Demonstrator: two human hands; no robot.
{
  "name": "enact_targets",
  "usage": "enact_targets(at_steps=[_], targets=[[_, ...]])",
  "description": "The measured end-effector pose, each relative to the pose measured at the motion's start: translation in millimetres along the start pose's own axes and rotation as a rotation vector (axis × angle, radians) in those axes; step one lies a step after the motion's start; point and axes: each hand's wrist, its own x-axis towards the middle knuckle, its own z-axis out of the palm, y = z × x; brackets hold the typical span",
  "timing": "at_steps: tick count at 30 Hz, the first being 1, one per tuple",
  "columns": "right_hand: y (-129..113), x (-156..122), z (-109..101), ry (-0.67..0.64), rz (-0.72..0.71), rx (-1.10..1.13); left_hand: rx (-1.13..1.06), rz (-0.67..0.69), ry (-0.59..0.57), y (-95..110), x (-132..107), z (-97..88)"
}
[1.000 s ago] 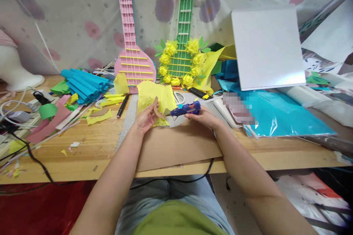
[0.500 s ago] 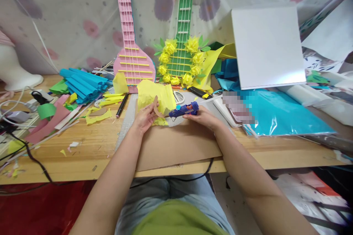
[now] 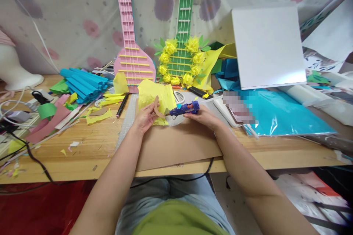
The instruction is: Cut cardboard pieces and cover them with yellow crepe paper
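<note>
Between the fingers of my left hand (image 3: 145,118) is a curved strip of brown cardboard (image 3: 157,109), pinched near its left side. My right hand (image 3: 202,116) is closed around a blue glue gun (image 3: 184,109), whose nozzle points left and meets or nearly meets the strip's lower end. A white glue stick (image 3: 211,99) juts from the gun's back. Behind the strip, a sheet of yellow crepe paper (image 3: 157,91) lies partly over a brown cardboard sheet (image 3: 179,143), which extends under both hands.
At the back lean a pink paper guitar (image 3: 134,62) and a green one (image 3: 182,57) ringed with yellow paper flowers. A black marker (image 3: 122,105) and yellow scraps lie left. Right are a cutter knife (image 3: 200,93), a blue plastic-wrapped pack (image 3: 286,114) and a white board (image 3: 268,47).
Almost nothing differs. The glue gun and the cardboard strip have shifted very slightly to the right, still held in the same hands.
</note>
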Motion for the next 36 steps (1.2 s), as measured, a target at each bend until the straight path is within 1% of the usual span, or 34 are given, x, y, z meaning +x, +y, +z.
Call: enact_targets(at_steps=[6, 14, 18, 22, 29, 36], targets=[[-3, 0, 2, -0.004, -0.037, 0.036, 0.006, 0.002, -0.017, -1, 0, 0.7], [5, 2, 7, -0.001, -0.06, 0.124, 0.038, 0.01, -0.047, -5, 1, -0.4], [6, 4, 8, -0.018, -0.062, 0.157, 0.053, 0.01, -0.051, -5, -1, 2.1], [5, 4, 8, -0.025, -0.049, 0.155, 0.069, 0.014, -0.054, -6, -3, 4.8], [-1, 4, 7, -0.007, -0.063, 0.148, 0.096, 0.02, -0.088, -9, -1, 3.1], [0, 7, 7, 0.044, -0.088, 0.111, 0.112, 0.024, -0.102, -10, -1, 4.4]])
